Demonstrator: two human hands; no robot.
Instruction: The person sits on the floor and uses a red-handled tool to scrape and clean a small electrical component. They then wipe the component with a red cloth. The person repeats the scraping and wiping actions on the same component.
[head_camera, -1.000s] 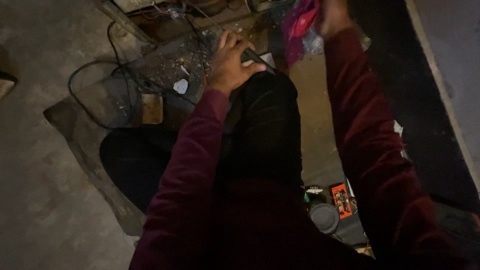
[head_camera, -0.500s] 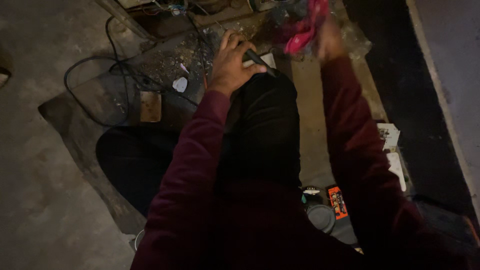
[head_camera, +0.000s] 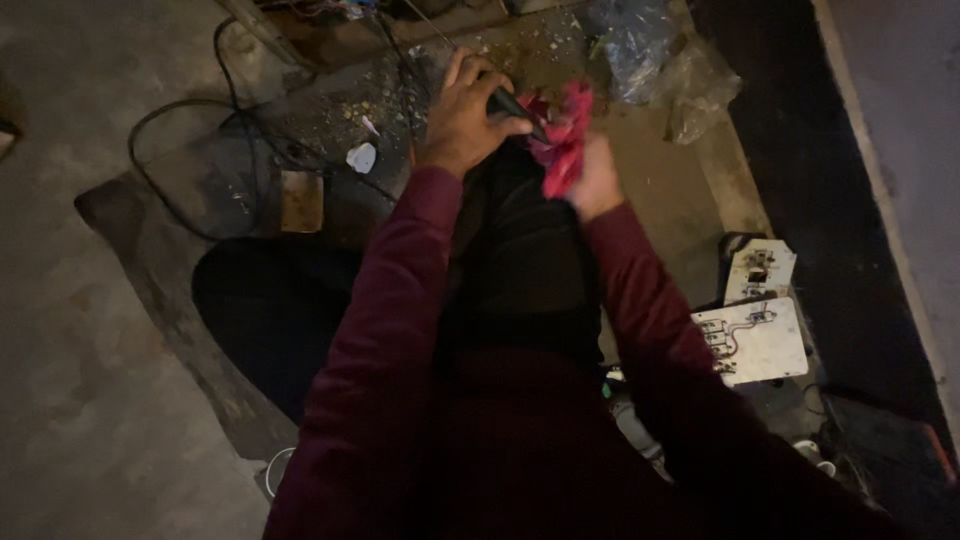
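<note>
Tool (head_camera: 515, 105) gripped in your left hand (head_camera: 465, 125), long axis slanting right and down into the red cloth (head_camera: 562, 140) your right hand (head_camera: 597, 180) bunches, hands nearly touching.

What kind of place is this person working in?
Probably an informal electronics repair spot on the floor. White circuit boards lie to the right, black cables loop over a littered wooden board, and the left hand grips a dark tool while the right hand holds a pink rag.
</note>
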